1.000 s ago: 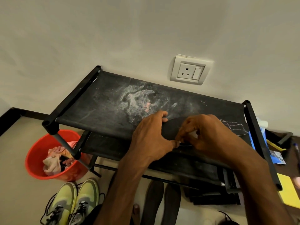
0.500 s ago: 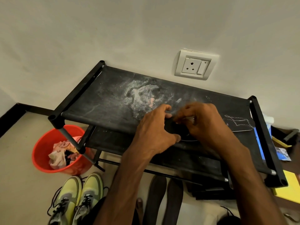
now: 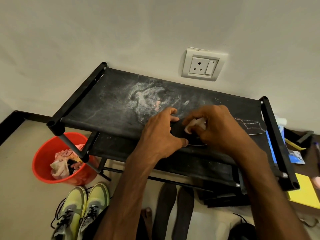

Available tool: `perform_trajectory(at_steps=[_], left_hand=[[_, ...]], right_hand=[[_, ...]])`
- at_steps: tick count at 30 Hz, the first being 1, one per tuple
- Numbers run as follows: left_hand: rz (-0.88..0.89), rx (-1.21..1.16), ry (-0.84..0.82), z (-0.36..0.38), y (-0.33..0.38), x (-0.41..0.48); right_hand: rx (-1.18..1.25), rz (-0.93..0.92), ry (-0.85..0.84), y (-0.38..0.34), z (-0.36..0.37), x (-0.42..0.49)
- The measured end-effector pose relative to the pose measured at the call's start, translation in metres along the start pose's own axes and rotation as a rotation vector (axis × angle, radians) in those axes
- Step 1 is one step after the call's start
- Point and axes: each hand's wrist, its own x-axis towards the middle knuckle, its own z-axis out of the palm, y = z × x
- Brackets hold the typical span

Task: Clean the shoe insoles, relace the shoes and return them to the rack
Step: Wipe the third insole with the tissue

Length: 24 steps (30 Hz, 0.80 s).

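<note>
**Black insole held down and wiped**

Black, flat, stitched insole [image 3: 254, 129] lies on the top shelf of the black fabric shoe rack [image 3: 112, 101]. The left hand [image 3: 161, 135] grips its left end, fingers [image 3: 170, 112] curled over the far edge and thumb on the near edge. Just right of those fingers, the right hand [image 3: 220, 129] pinches a crumpled pale cloth [image 3: 194, 124] against the insole.

Place: a home, in the corner of a room.
Evidence: a black shoe rack [image 3: 110, 108] against a plain painted wall [image 3: 86, 32], beneath a wall socket [image 3: 203, 65].
On the floor [image 3: 20, 187]: a red bucket [image 3: 43, 153] of rags [image 3: 60, 163], yellow-green sneakers [image 3: 81, 208], two dark insoles [image 3: 174, 210].
</note>
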Motion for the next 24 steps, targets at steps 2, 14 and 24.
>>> perform_trajectory(at_steps=[2,14,24], left_hand=[[0.0,-0.001,-0.003,0.0,0.0,0.0],[0.008,0.041,0.017,0.001,0.002,-0.001],[0.027,0.093,0.016,0.004,0.001,0.001]], right_hand=[[0.036,-0.013,0.083,0.002,0.01,0.004],[-0.006,0.012,0.117,0.009,0.016,0.018],[-0.014,0.043,-0.121,0.004,-0.026,-0.004]])
